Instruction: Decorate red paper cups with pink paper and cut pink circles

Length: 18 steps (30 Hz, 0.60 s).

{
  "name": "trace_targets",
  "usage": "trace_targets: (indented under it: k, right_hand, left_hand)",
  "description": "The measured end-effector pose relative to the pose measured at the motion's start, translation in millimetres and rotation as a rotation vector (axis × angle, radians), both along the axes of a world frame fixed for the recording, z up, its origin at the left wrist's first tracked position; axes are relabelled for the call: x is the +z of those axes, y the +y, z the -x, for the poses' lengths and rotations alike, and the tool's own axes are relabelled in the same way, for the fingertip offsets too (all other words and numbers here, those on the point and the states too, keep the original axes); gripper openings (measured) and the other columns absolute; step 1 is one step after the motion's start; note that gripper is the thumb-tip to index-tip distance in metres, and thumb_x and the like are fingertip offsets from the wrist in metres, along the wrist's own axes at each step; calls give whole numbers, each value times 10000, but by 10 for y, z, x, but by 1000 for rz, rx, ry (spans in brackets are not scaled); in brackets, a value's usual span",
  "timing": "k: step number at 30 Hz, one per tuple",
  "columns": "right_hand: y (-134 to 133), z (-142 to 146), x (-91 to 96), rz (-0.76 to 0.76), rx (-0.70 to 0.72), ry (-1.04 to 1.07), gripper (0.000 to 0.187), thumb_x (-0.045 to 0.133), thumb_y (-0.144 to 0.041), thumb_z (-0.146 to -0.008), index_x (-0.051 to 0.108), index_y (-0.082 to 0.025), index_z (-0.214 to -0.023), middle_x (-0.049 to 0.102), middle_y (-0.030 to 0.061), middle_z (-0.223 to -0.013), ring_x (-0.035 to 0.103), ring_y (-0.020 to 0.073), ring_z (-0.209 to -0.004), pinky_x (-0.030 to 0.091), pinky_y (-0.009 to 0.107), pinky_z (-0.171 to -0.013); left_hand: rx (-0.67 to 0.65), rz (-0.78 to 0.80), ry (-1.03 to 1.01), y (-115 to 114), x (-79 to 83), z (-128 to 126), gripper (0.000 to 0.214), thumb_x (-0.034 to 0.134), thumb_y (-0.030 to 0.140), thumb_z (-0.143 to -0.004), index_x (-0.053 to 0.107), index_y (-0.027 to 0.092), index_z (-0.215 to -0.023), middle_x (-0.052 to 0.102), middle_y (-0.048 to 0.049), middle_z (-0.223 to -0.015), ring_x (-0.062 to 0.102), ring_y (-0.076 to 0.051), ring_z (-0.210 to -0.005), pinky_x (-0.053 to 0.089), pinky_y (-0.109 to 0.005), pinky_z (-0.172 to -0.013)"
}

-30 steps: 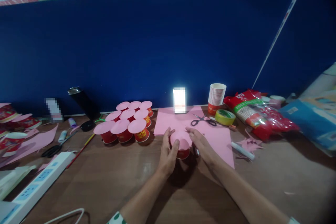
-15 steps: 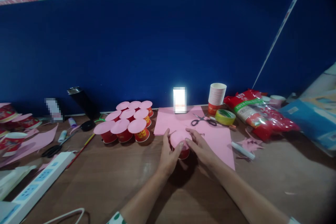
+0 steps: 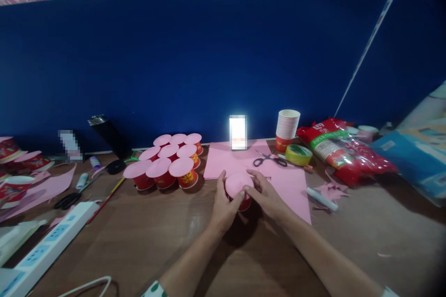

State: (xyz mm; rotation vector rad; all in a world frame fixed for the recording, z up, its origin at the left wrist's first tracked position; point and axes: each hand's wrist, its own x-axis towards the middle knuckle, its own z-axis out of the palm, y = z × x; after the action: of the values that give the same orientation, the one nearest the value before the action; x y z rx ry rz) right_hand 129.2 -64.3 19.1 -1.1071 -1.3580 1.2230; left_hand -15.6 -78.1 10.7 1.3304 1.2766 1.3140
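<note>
A red paper cup (image 3: 245, 204) stands upside down on the table, capped by a pink paper disc (image 3: 239, 184). My left hand (image 3: 223, 206) wraps the cup's left side, its thumb on the disc's front edge. From the right, my right hand (image 3: 266, 195) grips the disc and cup, thumb near the other thumb. Most of the cup's sides are hidden by the fingers. Behind the hands lie pink paper sheets (image 3: 289, 190) with black-handled scissors (image 3: 270, 160) on them. To the left stand several red cups (image 3: 188, 180) topped with pink discs.
A stack of paper cups (image 3: 288, 125), yellow tape roll (image 3: 298, 156), red plastic packages (image 3: 334, 148) and a glue stick (image 3: 322, 199) are at right. A power strip (image 3: 52, 241), dark bottle (image 3: 109, 137) and second scissors (image 3: 68, 200) lie left. A lit phone (image 3: 238, 132) leans against the blue partition.
My thumbs have shifted slightly closer together on the pink disc. The cup stays in the same place, and the other things have not moved.
</note>
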Motion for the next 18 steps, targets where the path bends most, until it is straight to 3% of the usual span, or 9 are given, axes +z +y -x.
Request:
trace_targets:
  k: [18]
  right_hand:
    - [22,-9,-40,-5,29,13,502,606,-321,-800,438,-220,-1263,606,88,-1213,596,210,-1079,476,386,-929]
  left_hand:
    - [-4,44,-49,1,-11,-21,764,662,334,-752,300,161,-1401,387,-143,-1422,427,-273,-1270,341,-385,-1062]
